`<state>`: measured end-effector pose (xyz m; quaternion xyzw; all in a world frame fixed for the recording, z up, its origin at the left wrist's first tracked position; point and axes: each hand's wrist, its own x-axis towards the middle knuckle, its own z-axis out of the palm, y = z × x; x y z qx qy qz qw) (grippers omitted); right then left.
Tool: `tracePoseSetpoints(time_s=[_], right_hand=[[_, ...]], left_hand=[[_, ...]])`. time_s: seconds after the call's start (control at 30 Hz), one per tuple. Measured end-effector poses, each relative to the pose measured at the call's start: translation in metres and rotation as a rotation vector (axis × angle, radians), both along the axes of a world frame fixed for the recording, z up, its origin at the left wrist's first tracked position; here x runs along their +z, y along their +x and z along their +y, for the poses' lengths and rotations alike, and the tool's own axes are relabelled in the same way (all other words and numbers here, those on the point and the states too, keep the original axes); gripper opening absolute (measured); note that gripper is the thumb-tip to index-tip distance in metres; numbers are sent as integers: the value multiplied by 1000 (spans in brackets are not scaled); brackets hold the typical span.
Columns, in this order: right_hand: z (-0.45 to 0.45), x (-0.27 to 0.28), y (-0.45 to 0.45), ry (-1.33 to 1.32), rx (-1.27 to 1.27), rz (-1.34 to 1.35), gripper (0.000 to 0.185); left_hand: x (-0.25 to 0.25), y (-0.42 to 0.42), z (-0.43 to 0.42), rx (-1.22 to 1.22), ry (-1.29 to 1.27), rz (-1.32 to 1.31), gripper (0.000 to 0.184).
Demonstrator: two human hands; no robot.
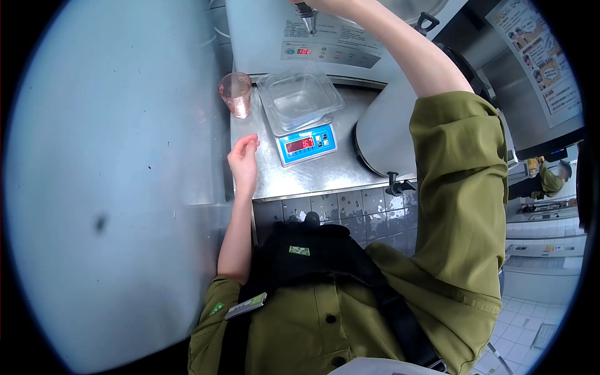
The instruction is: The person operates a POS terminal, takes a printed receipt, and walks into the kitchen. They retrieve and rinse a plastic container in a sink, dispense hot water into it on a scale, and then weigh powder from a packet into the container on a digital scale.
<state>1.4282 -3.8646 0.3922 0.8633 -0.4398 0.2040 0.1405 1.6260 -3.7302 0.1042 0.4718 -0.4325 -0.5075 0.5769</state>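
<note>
The person's left hand, half-curled and empty, hovers near the scale bearing the clear container; beyond it stands the pink cup. The right hand, cut off, grip unclear, is at the metal spout.

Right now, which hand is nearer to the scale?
Left. The left hand is beside the scale, off its left side; the right hand is farther away, up by the metal nozzle.

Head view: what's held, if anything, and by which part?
Left hand: nothing visible. Right hand: at the top of the black-and-silver tap; the frame's edge hides whether it grips.
</note>
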Motion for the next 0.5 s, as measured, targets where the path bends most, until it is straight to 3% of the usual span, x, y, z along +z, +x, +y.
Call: tracePoseSetpoints(time_s=[0.5], right_hand=[[-1,-1,0,-25,-7,20,14]], left_hand=[[-3,-1,0,-21,9,-1,15]])
